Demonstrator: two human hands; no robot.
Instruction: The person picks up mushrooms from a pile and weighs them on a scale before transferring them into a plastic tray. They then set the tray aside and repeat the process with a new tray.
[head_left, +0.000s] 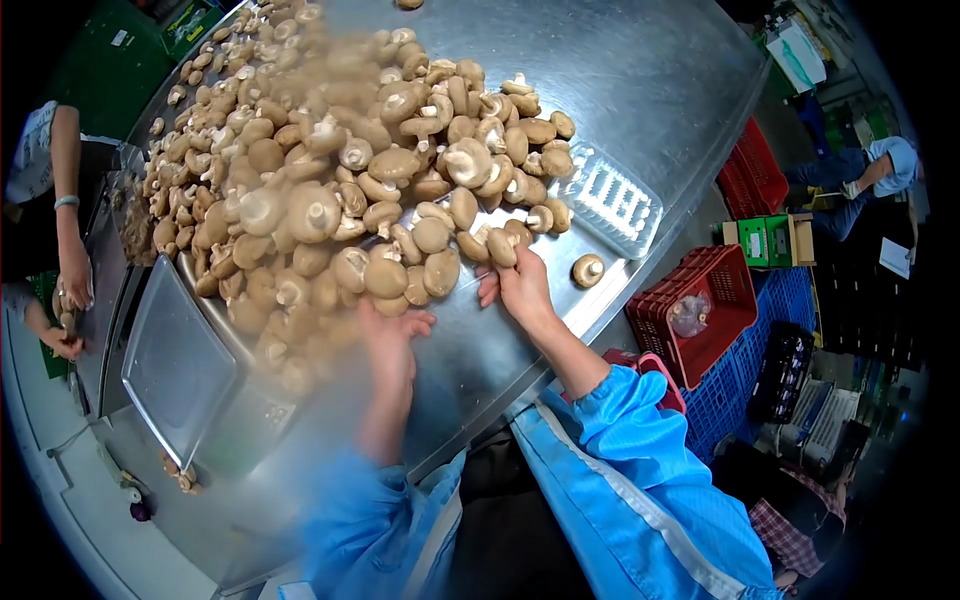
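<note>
A big pile of shiitake mushrooms (pixel 390 165) is lying on the shiny metal surface (pixel 640 60), just ahead of both hands, on the side away from the body. The right hand (pixel 524 292) is reaching to the pile's near edge, and its fingers are bending softly by one shiitake (pixel 502 247). That shiitake is sitting just ahead of the palm and a bit to the left, with its longer side pointing mostly away from the body. The right fingers seem to be touching it, but I can't tell if they are pinching it. The right hand is clearly nearer to it than the left hand (pixel 388 340). The left fingers are spreading loosely, not squeezing anything, with more caps resting right in front of them; that side is looking blurry. One lone shiitake (pixel 588 270) is sitting apart, to the right of the right hand, near the clear plastic tray (pixel 640 240).
</note>
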